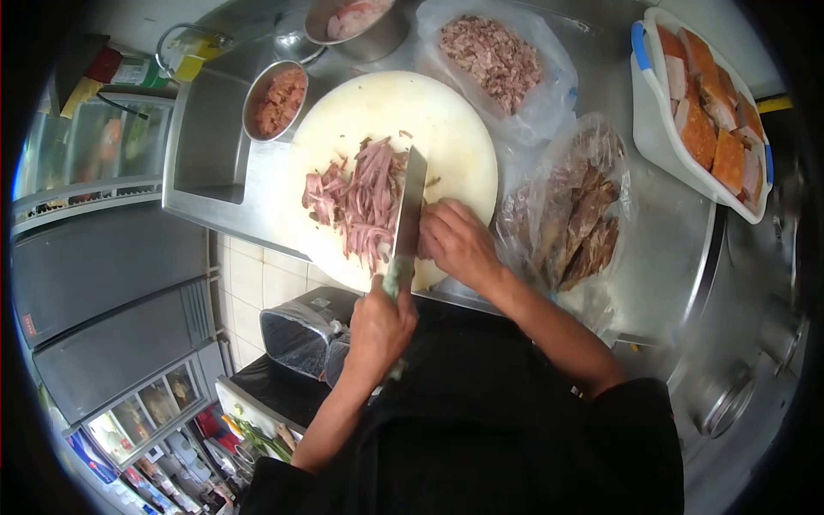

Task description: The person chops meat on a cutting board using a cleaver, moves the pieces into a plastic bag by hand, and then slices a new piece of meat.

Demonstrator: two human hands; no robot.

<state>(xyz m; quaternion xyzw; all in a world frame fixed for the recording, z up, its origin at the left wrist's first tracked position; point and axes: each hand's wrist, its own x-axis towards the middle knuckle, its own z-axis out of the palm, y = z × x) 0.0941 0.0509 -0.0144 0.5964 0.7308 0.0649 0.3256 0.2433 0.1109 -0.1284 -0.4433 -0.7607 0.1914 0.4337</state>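
A round white cutting board (468,129) lies on the steel counter. My left hand (380,326) is closed around the greenish handle of a cleaver (412,193), whose broad blade points away from me across the board. Just right of the blade, my right hand (455,240) presses with bent fingers on a piece of meat (424,249), mostly hidden beneath them. On the blade's left side lies a loose heap of pinkish-brown meat strips (369,197). A clear plastic bag (532,206) with large dark chunks of meat (584,223) sits right of my right hand.
Beyond the board stand a bowl of minced meat (280,103), a steel pot (378,39) and a plastic bag of diced meat (493,64). A white tub (657,129) of orange-skinned slabs is far right. A sink (210,154) and lined bin (296,335) are left.
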